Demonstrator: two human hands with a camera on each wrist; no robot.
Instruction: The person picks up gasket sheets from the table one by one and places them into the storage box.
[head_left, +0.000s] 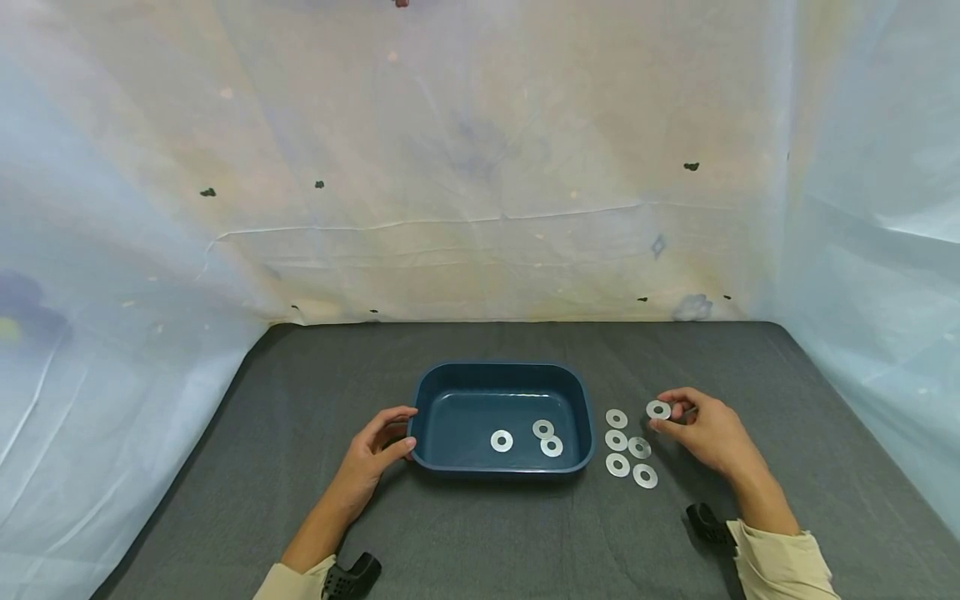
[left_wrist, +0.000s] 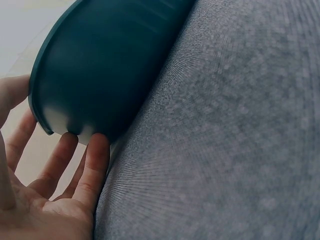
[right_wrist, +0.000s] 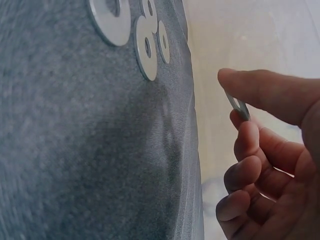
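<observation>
Flat washer (head_left: 650, 411) pinched above grey cloth (head_left: 525, 542)

The right hand (head_left: 708, 433) pinched the flat washer between its thumb and fingers, to the right of the dark blue tray (head_left: 457, 433). The left hand (head_left: 367, 462) gripped the tray's left end, with fingertips against the outer wall. Five loose washers (head_left: 610, 463) lay on the cloth between the tray and the right hand, and three more washers (head_left: 495, 440) lay inside the tray, two of them touching.

Good handling seemed to call for a light edge pinch, enough height to clear the loose washers and rim, a low release onto bare tray floor, and a steady left hand.

No brand, label or writing could be read; dark marks (head_left: 692, 167) on the patterned sheet (head_left: 480, 275) looked too small to make out
</observation>
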